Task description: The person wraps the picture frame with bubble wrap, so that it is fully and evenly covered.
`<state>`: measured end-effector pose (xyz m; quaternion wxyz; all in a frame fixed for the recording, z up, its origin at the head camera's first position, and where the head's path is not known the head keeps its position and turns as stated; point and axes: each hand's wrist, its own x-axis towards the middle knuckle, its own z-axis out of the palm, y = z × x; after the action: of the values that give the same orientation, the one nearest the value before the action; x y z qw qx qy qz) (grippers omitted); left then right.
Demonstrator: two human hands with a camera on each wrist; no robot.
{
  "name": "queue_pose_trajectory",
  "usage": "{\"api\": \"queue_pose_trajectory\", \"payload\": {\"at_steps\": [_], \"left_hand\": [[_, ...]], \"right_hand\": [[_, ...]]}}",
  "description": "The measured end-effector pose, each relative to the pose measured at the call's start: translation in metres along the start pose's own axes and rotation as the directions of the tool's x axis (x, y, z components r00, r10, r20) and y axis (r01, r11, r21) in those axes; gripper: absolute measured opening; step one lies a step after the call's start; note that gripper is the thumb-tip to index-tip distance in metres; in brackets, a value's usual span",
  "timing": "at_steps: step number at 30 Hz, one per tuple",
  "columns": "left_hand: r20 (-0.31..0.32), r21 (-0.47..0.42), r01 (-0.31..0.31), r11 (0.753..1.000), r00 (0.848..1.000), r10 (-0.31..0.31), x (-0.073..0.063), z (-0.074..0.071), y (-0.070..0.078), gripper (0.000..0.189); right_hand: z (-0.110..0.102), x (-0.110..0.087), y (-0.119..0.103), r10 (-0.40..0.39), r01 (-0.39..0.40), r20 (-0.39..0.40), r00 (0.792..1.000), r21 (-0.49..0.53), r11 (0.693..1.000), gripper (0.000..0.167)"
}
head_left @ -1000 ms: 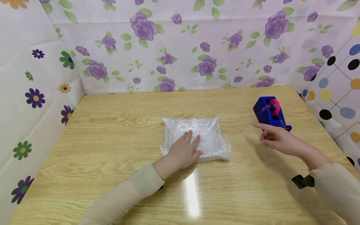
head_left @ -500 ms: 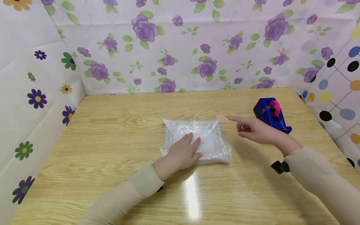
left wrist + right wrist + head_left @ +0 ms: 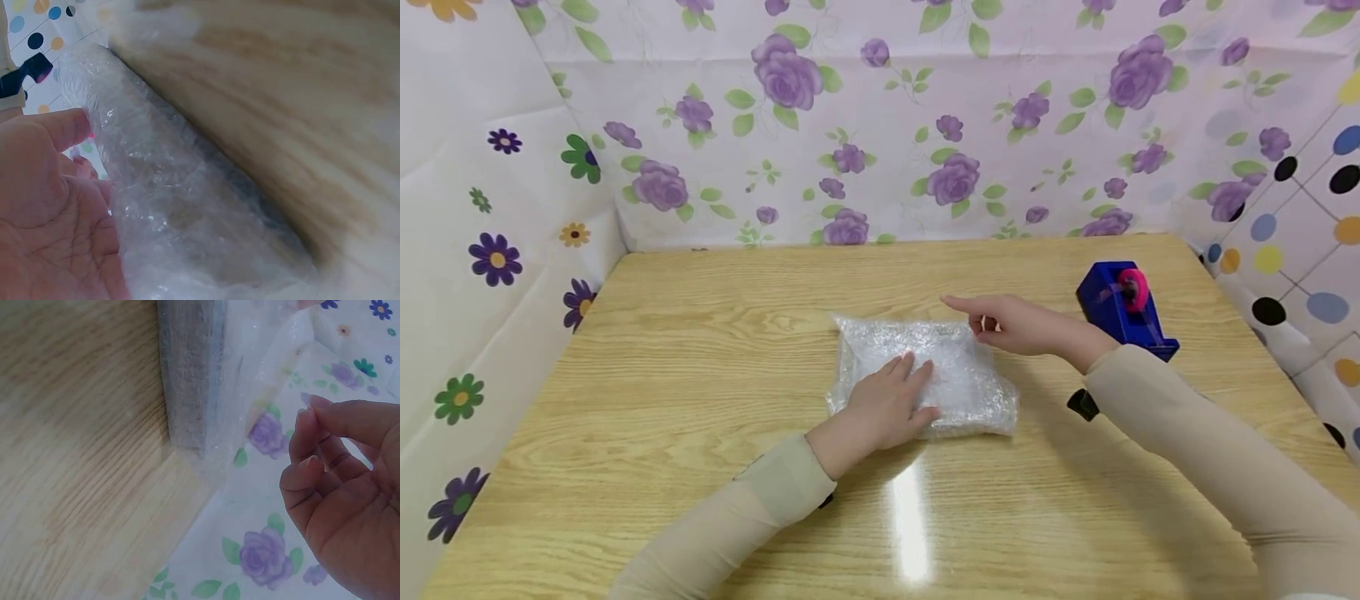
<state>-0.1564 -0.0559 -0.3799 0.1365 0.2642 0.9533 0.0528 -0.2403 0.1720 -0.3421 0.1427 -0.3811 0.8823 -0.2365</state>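
A flat parcel (image 3: 962,392) in clear bubble wrap lies on the wooden table (image 3: 662,375). My left hand (image 3: 887,408) rests on its near left part with fingers spread and fairly straight. In the left wrist view, the left thumb lies against the bubble wrap (image 3: 169,200). My right hand (image 3: 1018,325) overlaps the parcel's far right corner, one finger extended leftward and the others bent under. The right wrist view shows fingertips of the right hand (image 3: 350,487) bent close together, beside the wrapped edge (image 3: 194,375). I cannot tell whether the right hand holds something thin and clear.
A blue tape dispenser (image 3: 1105,296) with a pink tape roll (image 3: 1133,289) stands at the right, partly behind the right forearm. A floral sheet (image 3: 895,125) hangs behind the table, with patterned sheets at both sides.
My right hand has moved left from beside the tape dispenser to over the parcel's far right corner. The left hand and the parcel have stayed in place.
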Motion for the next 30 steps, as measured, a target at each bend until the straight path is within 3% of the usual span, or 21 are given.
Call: {"api": "queue_pose_trajectory", "payload": {"at_steps": [5,10,21,25,30], "left_hand": [[0.000,0.011,-0.004,1.000,1.000,0.004,0.000,0.002,-0.002,0.067],[-0.001,0.010,-0.007,1.000,1.000,0.007,0.001,0.001,-0.002,0.066],[0.009,0.025,-0.017,1.000,1.000,0.017,0.000,0.002,-0.004,0.066],[0.011,0.029,-0.017,0.999,1.000,0.017,0.000,0.001,-0.004,0.066],[0.012,0.037,-0.009,0.999,1.000,0.009,0.000,0.001,-0.004,0.066]], "right_hand": [[0.003,0.022,0.000,-0.033,0.033,0.013,0.999,0.010,0.999,0.068],[0.006,0.035,0.000,-0.005,0.005,0.009,1.000,0.075,0.997,0.073],[0.013,0.056,0.000,0.045,-0.033,-0.086,0.995,0.138,0.990,0.012],[0.013,0.061,-0.002,0.074,-0.061,-0.079,0.994,0.161,0.985,0.004],[0.018,0.070,-0.003,0.143,-0.128,-0.063,0.988,0.204,0.971,0.006]]}}
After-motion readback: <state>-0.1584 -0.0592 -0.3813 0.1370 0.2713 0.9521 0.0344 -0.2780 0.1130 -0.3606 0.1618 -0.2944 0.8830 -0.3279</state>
